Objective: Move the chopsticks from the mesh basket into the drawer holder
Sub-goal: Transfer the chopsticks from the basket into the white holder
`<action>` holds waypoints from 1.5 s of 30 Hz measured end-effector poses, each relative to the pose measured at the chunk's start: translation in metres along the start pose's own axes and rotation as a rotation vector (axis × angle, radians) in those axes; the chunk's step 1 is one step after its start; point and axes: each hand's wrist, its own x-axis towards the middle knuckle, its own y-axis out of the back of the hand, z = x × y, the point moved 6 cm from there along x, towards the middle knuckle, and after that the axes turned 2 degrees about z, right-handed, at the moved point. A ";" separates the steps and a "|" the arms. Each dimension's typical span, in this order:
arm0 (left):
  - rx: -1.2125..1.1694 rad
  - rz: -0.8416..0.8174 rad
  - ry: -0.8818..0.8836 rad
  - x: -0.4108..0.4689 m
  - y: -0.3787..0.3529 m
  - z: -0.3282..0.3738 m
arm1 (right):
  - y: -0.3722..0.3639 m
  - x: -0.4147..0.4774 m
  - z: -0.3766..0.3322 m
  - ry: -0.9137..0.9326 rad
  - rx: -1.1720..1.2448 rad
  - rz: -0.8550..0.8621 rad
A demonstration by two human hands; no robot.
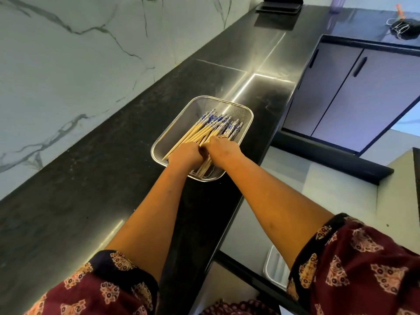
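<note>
A shallow metal mesh basket (197,105) sits on the black counter near its right edge. Inside lies a pile of several bamboo chopsticks (211,128) with blue-and-white patterned tops pointing away from me. My left hand (185,155) and my right hand (221,150) are both in the basket, side by side, fingers curled down around the plain ends of the chopsticks. The fingertips are hidden among the sticks. A white drawer holder (276,267) shows partly below the counter edge, under my right forearm.
A marble wall runs along the left of the counter (91,178). Grey cabinet doors (354,92) with black handles stand at the far right. A black mask (403,28) lies on the far counter, and a dark stand (279,5) sits at the back.
</note>
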 end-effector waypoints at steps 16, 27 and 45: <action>-0.864 -0.012 0.013 0.004 0.019 -0.013 | 0.045 0.003 0.001 0.302 0.091 0.171; -1.289 0.097 -0.266 -0.009 0.056 0.038 | 0.128 0.021 0.006 0.134 1.117 0.486; -1.507 -0.164 0.429 0.005 -0.003 -0.005 | 0.005 0.035 0.022 0.133 0.159 0.055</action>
